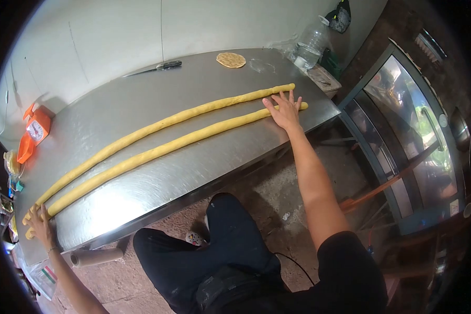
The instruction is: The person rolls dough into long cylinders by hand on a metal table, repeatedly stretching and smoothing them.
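Observation:
Two long yellow dough ropes lie almost side by side along the metal table. My left hand (40, 228) rests on their left ends, fingers spread over the dough. At the other end, my right hand (285, 111) has its fingers apart. It touches the right part of the nearer dough rope (193, 137), and its fingertips reach toward the end of the farther dough rope (193, 111). Neither hand is closed around the dough.
On the steel table (157, 180) are a knife (165, 66), a flat round piece of dough (231, 60) and an orange scale (36, 128). A large plastic bottle (313, 44) stands at the back right. A glass-fronted cabinet (403, 125) is on the right.

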`<action>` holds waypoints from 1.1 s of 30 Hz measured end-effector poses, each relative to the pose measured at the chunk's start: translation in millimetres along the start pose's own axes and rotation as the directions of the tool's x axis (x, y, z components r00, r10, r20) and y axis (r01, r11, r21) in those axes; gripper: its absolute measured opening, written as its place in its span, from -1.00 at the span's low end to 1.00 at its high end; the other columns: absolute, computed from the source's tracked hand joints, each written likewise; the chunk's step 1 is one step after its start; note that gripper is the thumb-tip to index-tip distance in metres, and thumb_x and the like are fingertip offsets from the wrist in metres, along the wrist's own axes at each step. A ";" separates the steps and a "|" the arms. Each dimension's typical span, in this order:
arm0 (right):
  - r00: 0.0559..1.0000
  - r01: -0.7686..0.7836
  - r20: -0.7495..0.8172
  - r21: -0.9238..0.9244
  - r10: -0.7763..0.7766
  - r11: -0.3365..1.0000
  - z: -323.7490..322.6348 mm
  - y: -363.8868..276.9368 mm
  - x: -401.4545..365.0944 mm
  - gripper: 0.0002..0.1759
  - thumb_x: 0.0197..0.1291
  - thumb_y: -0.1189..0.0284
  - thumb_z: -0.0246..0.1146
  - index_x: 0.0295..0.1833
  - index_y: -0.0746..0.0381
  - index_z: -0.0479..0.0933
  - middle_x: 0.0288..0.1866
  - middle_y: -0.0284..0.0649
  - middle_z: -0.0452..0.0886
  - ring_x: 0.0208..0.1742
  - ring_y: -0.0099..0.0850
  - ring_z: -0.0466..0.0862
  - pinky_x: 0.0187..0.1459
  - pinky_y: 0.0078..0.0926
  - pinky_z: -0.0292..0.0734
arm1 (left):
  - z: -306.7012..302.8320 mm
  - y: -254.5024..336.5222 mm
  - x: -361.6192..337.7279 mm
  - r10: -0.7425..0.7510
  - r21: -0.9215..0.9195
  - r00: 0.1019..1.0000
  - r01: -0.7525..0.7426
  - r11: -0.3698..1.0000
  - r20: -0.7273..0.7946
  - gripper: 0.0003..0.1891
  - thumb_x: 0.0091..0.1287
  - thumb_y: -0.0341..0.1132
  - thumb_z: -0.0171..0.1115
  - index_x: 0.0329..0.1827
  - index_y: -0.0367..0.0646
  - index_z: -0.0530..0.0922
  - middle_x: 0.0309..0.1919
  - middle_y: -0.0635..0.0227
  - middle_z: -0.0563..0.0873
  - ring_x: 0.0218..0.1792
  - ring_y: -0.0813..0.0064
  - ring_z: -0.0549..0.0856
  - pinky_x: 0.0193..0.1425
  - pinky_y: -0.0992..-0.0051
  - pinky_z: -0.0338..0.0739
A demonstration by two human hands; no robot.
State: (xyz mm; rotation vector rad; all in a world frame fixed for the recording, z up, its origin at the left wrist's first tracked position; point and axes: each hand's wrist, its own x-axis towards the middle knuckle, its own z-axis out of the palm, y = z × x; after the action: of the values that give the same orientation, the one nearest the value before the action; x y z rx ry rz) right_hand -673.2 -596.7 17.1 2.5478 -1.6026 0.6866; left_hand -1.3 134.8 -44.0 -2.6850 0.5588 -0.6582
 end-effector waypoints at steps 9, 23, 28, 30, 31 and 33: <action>0.997 0.032 -0.066 0.031 -0.030 0.999 7.6 5.7 0.5 -0.19 0.50 -0.32 0.13 0.37 0.17 0.73 0.52 -0.01 0.65 0.60 -0.06 0.50 0.75 0.26 -0.09 | 12.1 -8.8 4.9 0.080 -0.119 0.995 -0.087 0.989 -0.062 -0.36 0.62 -0.12 0.15 0.75 0.54 0.32 0.75 0.43 0.35 0.73 -0.17 0.22 0.57 -0.71 -0.03; 0.996 0.045 -0.084 0.025 -0.042 0.999 13.8 11.9 6.6 -0.27 0.48 -0.26 0.22 0.36 0.13 0.74 0.49 -0.09 0.69 0.57 -0.11 0.55 0.73 0.22 0.01 | 14.3 -11.0 10.0 -0.081 -0.479 0.997 0.063 0.875 -0.018 -0.33 0.64 0.31 0.10 0.68 0.24 0.46 0.66 0.37 0.49 0.75 -0.34 0.13 0.67 -0.52 -0.04; 0.996 0.042 -0.081 0.020 -0.041 0.999 12.9 11.5 6.5 -0.27 0.48 -0.25 0.22 0.35 0.14 0.74 0.49 -0.09 0.69 0.56 -0.12 0.56 0.72 0.23 0.01 | 34.5 -15.9 8.9 0.031 -0.313 0.984 -0.085 0.946 -0.175 -0.44 0.62 -0.08 0.12 0.69 0.38 0.43 0.62 0.29 0.50 0.68 -0.16 0.30 0.69 -0.38 0.13; 0.996 0.046 -0.077 0.035 -0.043 0.998 10.2 10.3 6.6 -0.27 0.48 -0.25 0.23 0.35 0.14 0.74 0.49 -0.10 0.70 0.55 -0.12 0.57 0.72 0.23 0.02 | 27.5 -19.0 6.6 0.071 -0.291 0.995 -0.090 0.953 -0.073 -0.31 0.58 0.31 0.07 0.70 0.29 0.43 0.68 0.39 0.45 0.75 -0.19 0.17 0.60 -0.61 0.01; 0.997 0.045 -0.071 0.040 -0.042 0.998 8.9 9.5 3.7 -0.27 0.48 -0.25 0.23 0.35 0.15 0.74 0.49 -0.10 0.70 0.55 -0.12 0.57 0.72 0.23 0.02 | 18.2 -16.9 3.6 0.076 -0.284 0.997 -0.081 0.955 -0.027 -0.23 0.57 0.44 0.06 0.70 0.26 0.43 0.70 0.43 0.43 0.77 -0.20 0.13 0.57 -0.70 -0.03; 0.997 0.039 -0.062 0.036 -0.037 0.999 11.5 10.7 2.2 -0.28 0.48 -0.24 0.23 0.35 0.14 0.74 0.48 -0.10 0.70 0.55 -0.12 0.57 0.72 0.23 0.02 | 3.5 -8.6 -0.9 0.014 -0.313 1.000 -0.011 0.950 0.007 -0.22 0.55 0.46 0.08 0.71 0.28 0.43 0.71 0.44 0.42 0.77 -0.18 0.14 0.55 -0.71 -0.01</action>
State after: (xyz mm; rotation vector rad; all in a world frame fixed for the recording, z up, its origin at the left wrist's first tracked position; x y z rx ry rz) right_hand -677.9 -606.6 5.7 2.5495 -1.5327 0.7902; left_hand 2.3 143.4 -43.9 -2.9731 0.7321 -0.5956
